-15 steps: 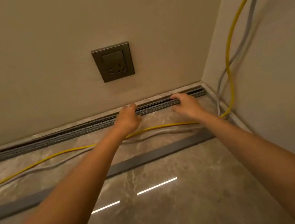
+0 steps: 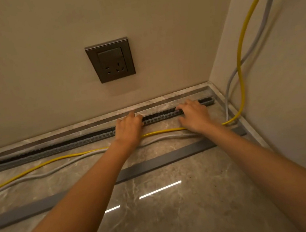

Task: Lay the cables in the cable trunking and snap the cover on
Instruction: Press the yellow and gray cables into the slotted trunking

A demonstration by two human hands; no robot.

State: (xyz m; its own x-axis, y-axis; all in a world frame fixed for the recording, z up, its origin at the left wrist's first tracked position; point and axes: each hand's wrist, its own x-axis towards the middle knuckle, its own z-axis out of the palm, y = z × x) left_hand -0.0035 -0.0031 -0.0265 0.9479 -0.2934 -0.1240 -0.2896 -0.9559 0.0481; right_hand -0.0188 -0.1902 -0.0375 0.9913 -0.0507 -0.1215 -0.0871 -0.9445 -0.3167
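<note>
The grey slotted cable trunking (image 2: 73,143) runs along the floor at the foot of the back wall, its top uncovered. My left hand (image 2: 129,128) lies on it near the middle, fingers reaching over its far edge. My right hand (image 2: 194,115) presses on it close to the corner, fingers across the top and thumb on the near side. A yellow cable (image 2: 71,155) and a grey cable (image 2: 61,167) lie loose on the floor in front of the trunking, passing under my wrists and climbing the right wall. The flat grey cover strip (image 2: 164,160) lies on the floor nearer me.
A dark wall socket (image 2: 110,60) sits on the back wall above the trunking. The right wall (image 2: 293,96) meets the back wall in a corner just past my right hand. The marble floor (image 2: 182,216) stretches toward me between my forearms.
</note>
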